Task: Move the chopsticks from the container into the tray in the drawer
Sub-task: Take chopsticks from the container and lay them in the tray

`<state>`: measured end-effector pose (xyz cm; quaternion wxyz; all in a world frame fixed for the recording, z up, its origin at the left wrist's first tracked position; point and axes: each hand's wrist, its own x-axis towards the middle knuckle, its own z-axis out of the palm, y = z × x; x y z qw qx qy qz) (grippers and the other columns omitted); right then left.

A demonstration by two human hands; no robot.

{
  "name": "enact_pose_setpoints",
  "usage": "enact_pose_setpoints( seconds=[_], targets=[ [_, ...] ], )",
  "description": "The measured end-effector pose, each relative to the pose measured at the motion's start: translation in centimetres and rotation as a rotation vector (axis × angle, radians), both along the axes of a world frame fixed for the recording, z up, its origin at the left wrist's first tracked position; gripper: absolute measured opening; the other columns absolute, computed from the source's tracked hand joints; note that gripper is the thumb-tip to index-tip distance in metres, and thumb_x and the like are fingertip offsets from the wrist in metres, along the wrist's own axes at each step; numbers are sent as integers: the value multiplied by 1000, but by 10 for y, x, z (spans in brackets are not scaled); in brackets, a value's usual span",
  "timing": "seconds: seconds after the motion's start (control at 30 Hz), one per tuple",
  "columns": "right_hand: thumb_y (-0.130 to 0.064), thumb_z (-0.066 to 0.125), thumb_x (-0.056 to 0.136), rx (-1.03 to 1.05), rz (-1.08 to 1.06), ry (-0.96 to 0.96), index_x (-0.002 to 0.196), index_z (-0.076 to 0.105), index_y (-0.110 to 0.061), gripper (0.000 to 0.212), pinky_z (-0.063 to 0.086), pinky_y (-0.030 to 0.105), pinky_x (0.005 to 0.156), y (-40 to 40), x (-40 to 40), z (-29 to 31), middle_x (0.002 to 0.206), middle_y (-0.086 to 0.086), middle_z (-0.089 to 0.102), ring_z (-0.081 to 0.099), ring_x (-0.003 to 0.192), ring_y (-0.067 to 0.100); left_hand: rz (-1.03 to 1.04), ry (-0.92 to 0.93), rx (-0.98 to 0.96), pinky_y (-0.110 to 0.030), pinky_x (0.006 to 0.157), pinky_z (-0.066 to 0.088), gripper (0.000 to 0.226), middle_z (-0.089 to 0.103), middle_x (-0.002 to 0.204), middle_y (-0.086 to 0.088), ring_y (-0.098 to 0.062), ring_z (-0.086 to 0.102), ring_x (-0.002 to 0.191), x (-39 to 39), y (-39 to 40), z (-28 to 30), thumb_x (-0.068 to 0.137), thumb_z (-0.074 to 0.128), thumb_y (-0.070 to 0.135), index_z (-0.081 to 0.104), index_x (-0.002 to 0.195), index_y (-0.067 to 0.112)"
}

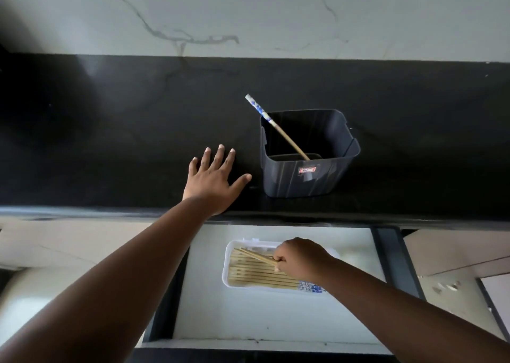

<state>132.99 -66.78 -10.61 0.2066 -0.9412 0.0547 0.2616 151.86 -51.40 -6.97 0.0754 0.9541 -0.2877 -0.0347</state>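
A dark grey square container (309, 180) stands on the black countertop (110, 130). One bamboo chopstick (276, 126) with a blue-and-white end leans in it, sticking out over its far left corner. Below, in the open white drawer (248, 315), a white tray (228, 263) holds several chopsticks (256, 275) lying side by side. My right hand (299, 259) is over the tray's right part, fingers closed on a pair of chopsticks (256, 255) whose tips slant left over the others. My left hand (214, 180) lies flat on the countertop, fingers spread, just left of the container.
A white marble-patterned wall (248, 14) rises behind the counter. The drawer's dark right side rail (392, 255) runs beside the tray. Pale cabinet fronts (452, 255) flank the drawer on both sides.
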Motion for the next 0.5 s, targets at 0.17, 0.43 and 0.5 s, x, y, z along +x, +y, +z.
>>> enact_pose_setpoints(
  seconds=[0.17,0.43,0.5],
  targets=[
    [-15,58,81,-88,125,61,55,33,-14,36,24,27,50,12,6,-18,57,0,31,38,63,24,3,3,-12,-45,119,-1,84,2,164,5,-21,-6,150,-1,0,0,82,10,79,7,153,34],
    [-17,58,85,-148,214,149,61,45,-16,27,25,25,47,25,17,-37,64,0,44,46,70,26,0,14,-15,-45,119,-3,85,0,163,5,-21,-8,149,0,0,2,82,7,80,6,154,34],
    [-18,59,85,-161,220,133,74,59,-14,12,30,24,51,26,19,-40,80,3,59,56,76,26,-1,14,-18,-45,118,-4,85,0,163,5,-21,-8,149,0,0,1,81,6,80,6,154,34]
  ],
)
